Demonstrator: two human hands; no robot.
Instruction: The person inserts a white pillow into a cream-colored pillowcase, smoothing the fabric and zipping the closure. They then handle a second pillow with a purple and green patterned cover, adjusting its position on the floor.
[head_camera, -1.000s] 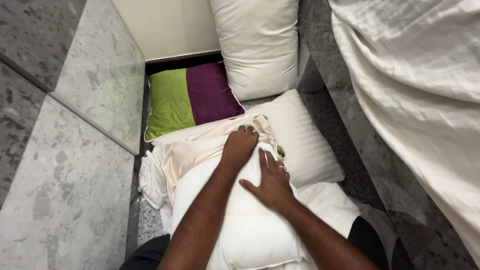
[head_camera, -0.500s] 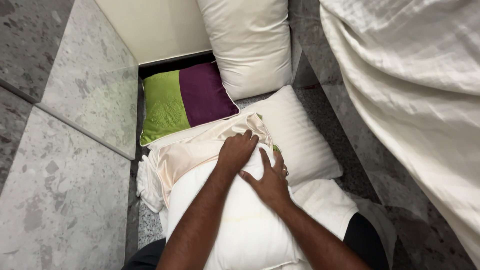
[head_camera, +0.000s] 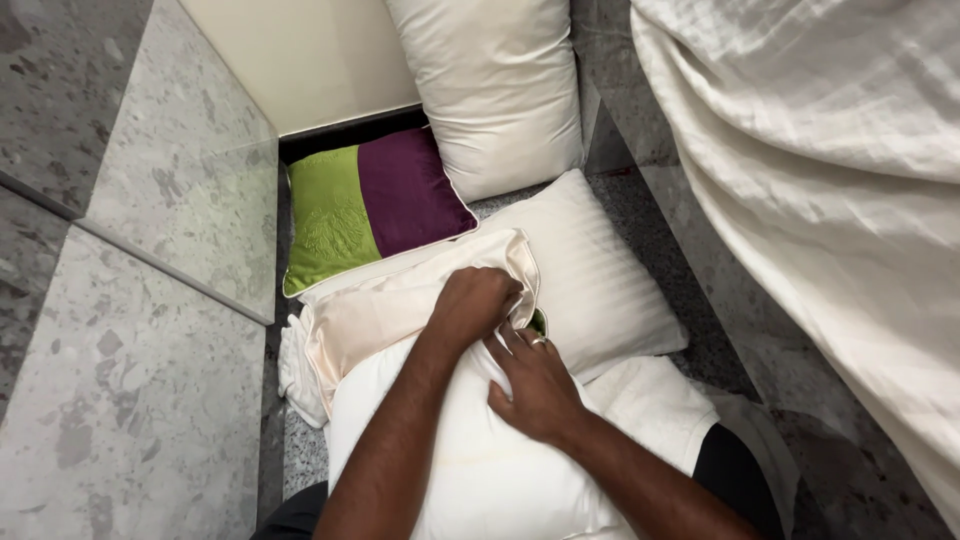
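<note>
Beyond the hands lay speckled stone floor (head_camera: 150, 420) and cushions; left hand (head_camera: 478, 303) had newly fisted the pillowcase (head_camera: 390, 310), right hand (head_camera: 532, 385) lay spread on the pillow (head_camera: 480, 470).

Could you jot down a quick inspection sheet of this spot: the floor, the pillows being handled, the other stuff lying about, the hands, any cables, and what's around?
Surface: grey speckled stone floor.
Job's things: white pillow partly inside a cream pillowcase.
Clutter: green and purple cushion; striped white pillow; plain white pillow.
Hands: left hand grips the pillowcase edge; right hand presses on the pillow.
Cables: nothing seen.
Surroundings: white sheet hanging at right; cream wall.
</note>
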